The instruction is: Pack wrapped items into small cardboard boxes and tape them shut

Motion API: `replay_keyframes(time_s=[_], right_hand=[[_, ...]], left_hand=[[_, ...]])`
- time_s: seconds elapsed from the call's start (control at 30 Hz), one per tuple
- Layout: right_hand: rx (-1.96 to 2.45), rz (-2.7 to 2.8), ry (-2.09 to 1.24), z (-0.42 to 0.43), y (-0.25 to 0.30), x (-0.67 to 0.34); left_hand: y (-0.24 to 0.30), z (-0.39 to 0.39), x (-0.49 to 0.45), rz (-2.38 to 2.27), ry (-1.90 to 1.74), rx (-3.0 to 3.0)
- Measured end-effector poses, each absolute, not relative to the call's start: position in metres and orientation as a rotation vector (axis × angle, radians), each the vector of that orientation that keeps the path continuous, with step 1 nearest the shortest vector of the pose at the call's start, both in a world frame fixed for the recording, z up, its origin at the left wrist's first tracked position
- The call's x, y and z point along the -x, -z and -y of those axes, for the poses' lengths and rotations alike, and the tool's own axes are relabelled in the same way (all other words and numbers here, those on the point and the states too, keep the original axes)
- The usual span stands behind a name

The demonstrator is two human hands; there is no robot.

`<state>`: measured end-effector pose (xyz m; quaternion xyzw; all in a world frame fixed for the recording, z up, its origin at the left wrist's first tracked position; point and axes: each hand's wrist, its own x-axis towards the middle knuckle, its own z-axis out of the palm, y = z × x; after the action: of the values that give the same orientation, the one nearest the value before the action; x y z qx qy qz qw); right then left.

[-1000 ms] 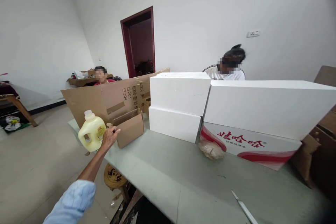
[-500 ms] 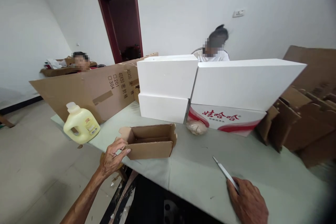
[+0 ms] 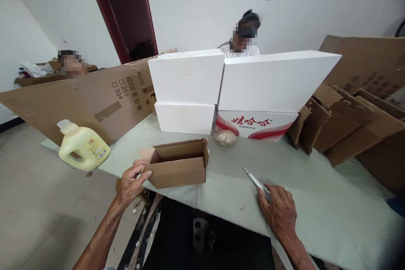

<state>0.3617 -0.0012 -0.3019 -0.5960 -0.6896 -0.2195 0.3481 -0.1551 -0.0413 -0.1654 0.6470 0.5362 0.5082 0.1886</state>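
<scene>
My left hand (image 3: 132, 182) is closed on the near left corner of a small open cardboard box (image 3: 177, 173), thumb against its front panel and fingers at its left end. The box stands near the table's front edge with its open side up; its inside looks bare where I can see it. Farther right, my right hand (image 3: 278, 211) is low over the table, its fingers and thumb around the handle end of a slim white knife (image 3: 252, 177). The knife's narrow tip points away and to the left. Part of its handle is hidden under the hand.
A yellow detergent jug (image 3: 84, 147) stands at the table's left. White boxes (image 3: 186, 78) and a red-and-white carton (image 3: 256, 125) are stacked behind, with a small plastic-wrapped bundle (image 3: 225, 137) before them. Folded cardboard pieces (image 3: 344, 128) lean at right. Two people sit beyond.
The view has swung right and down, so everything sits farther left and higher. My left hand keeps its hold on the box; my right hand stays at the knife.
</scene>
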Motion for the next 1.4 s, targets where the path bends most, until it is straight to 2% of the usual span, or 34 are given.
replay_keyframes(time_s=[0.17,0.43,0.6,0.93,1.4], right_hand=[[1.519,1.681,0.544,0.004,0.287,-0.346],[1.153,1.658,-0.196,0.007,0.218,-0.249],[1.006,1.715,-0.42,0.006,0.182,-0.198],[0.976,1.739,-0.362,0.017,0.195,-0.203],[1.073,1.817,-0.943,0.003,0.207,-0.234]], left_hand=[[0.173,0.038,0.169,-1.53,-1.378,-1.709],[0.169,0.035,0.168,-1.527,-1.357,-1.615],[0.165,0.038,0.166,-1.479,-1.298,-1.663],[0.161,0.046,0.15,-1.386,-1.212,-2.038],[0.134,0.063,0.124,-1.277,-1.031,-2.323]])
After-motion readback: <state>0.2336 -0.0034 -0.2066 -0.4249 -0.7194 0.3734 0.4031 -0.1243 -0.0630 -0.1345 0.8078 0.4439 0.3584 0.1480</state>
